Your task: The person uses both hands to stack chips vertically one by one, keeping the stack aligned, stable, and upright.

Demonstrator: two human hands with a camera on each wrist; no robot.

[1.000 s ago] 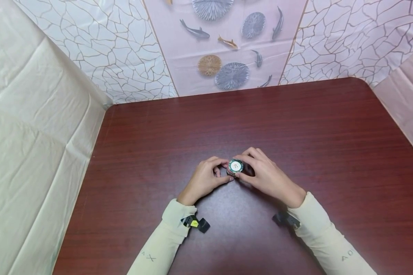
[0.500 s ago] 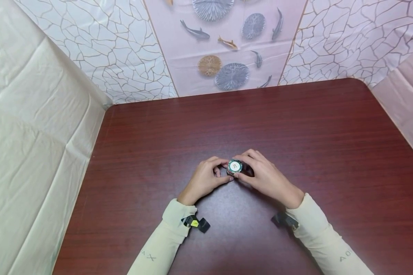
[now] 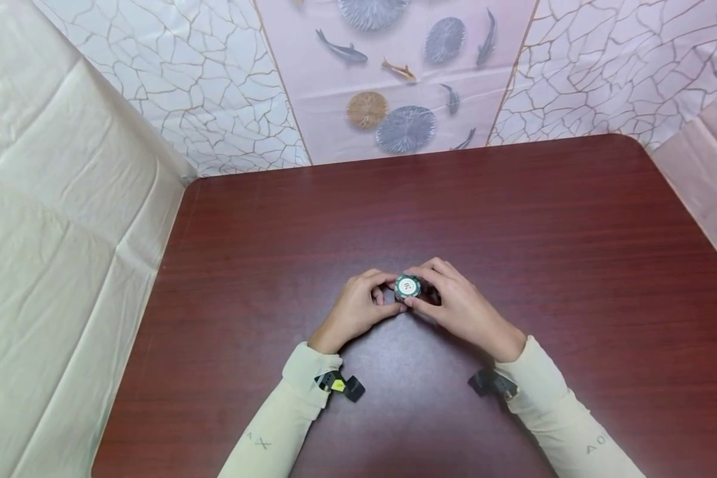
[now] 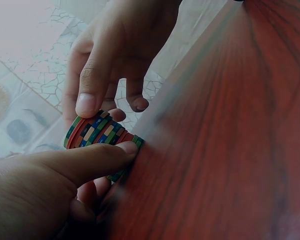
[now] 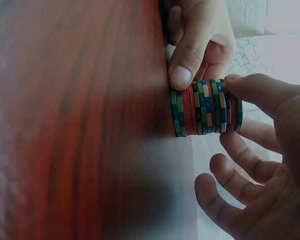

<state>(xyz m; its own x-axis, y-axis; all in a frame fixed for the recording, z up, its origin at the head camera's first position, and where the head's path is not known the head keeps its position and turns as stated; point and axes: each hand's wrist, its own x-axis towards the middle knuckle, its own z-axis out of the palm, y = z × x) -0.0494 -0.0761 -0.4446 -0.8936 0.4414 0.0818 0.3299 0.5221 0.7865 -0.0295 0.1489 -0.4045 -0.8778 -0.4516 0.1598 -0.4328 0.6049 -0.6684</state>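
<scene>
A stack of several poker chips point(image 3: 407, 287) stands upright on the table between both hands; its green-edged top chip shows a white face marked 20. My left hand point(image 3: 354, 307) holds the stack low, its thumb point(image 4: 102, 159) along the bottom chips near the tabletop. Higher up, my right hand point(image 3: 465, 307) pinches the top chips between thumb point(image 5: 262, 91) and fingers. In the right wrist view the chip stack point(image 5: 205, 109) shows green, red, blue and tan edges, slightly uneven. The right hand's other fingers are loosely bent, apart from the chips.
A dark red wood-grain table point(image 3: 287, 232) spreads around the hands. Patterned cloth point(image 3: 406, 79) hangs behind its far edge, and a pale cloth point(image 3: 83, 232) borders the left side. Each wrist carries a small black strapped device point(image 3: 354, 388).
The right hand and the top of the chip stack have shifted very slightly left. My left hand keeps its place, and the head view has tilted a little.
</scene>
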